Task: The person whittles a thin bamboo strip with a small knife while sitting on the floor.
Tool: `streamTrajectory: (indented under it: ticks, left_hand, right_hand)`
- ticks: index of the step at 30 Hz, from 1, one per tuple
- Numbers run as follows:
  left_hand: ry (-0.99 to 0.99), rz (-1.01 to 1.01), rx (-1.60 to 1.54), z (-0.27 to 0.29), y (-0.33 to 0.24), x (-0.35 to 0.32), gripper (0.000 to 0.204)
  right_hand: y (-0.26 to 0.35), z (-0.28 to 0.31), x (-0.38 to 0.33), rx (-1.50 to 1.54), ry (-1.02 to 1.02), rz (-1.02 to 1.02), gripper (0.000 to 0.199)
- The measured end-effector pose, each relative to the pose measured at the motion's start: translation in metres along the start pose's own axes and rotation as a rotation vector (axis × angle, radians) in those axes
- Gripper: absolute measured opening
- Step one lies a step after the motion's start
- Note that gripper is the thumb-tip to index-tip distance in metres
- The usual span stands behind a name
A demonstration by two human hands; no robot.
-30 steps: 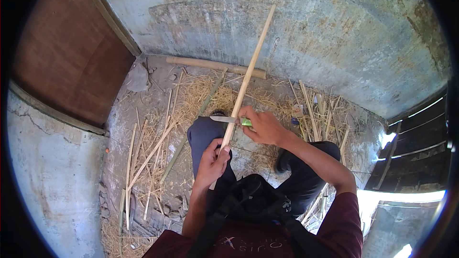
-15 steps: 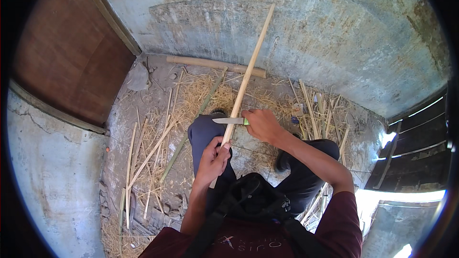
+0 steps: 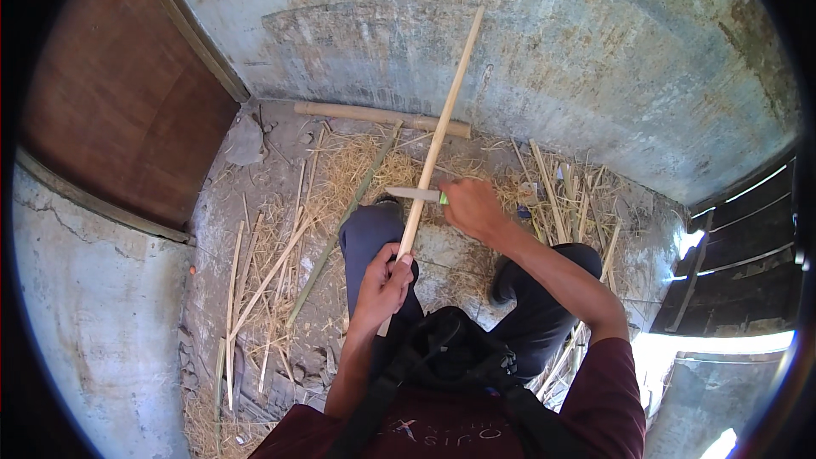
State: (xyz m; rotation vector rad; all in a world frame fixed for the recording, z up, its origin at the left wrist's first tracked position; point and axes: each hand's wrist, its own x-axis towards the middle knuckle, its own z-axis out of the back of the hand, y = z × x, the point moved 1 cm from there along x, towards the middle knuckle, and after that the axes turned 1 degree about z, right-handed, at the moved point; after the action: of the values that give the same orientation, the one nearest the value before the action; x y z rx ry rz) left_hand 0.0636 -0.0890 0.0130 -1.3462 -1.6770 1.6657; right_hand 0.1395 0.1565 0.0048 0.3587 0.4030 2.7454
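A long, pale bamboo strip (image 3: 443, 123) slants up and away from my lap toward the far wall. My left hand (image 3: 384, 285) is closed around its near part, beside my left knee. My right hand (image 3: 476, 209) grips a knife (image 3: 416, 194) by its green handle, most of which the fingers hide. The blade lies across the strip, pointing left, a little beyond my left hand. Under my left hand the strip's near end runs down toward the black bag at my waist.
Thin shavings (image 3: 374, 161) and several loose strips (image 3: 272, 285) litter the floor on the left. More strips (image 3: 561, 195) lie at the right. A thick bamboo pole (image 3: 365, 114) rests along the base of the far wall (image 3: 408, 34). A brown panel (image 3: 119, 93) stands at the left.
My right hand and the knife have moved a little farther away along the strip. My left hand keeps its hold on the strip, nearly in the same place.
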Motion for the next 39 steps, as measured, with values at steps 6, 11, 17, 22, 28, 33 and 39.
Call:
streamTrajectory:
  ticks: [6,11,17,22,28,33,39]
  left_hand:
    - [-0.001,-0.011,0.003,-0.002,0.001,-0.002,0.021]
    - [-0.006,-0.024,0.012,-0.003,0.002,0.0,0.02]
    - [-0.014,-0.018,-0.014,-0.001,0.004,0.0,0.018]
    - [-0.019,-0.025,0.005,-0.003,0.003,0.001,0.017]
    - [-0.012,-0.036,-0.007,0.002,0.007,0.001,0.017]
    - [-0.015,-0.08,0.051,0.001,0.011,0.003,0.021]
    - [0.002,-0.081,0.04,0.003,0.01,0.004,0.022]
  right_hand:
    - [0.008,0.004,0.002,-0.003,0.046,-0.014,0.018]
    - [-0.003,0.008,0.008,-0.018,0.018,-0.062,0.017]
    - [0.01,0.002,0.001,-0.014,0.049,-0.013,0.016]
    - [-0.021,0.0,0.015,-0.055,-0.036,-0.079,0.016]
    - [-0.006,-0.002,0.013,-0.066,0.039,-0.026,0.015]
    - [-0.014,0.002,0.022,-0.096,0.023,-0.012,0.015]
    - [-0.014,-0.009,0.019,-0.116,-0.036,-0.016,0.014]
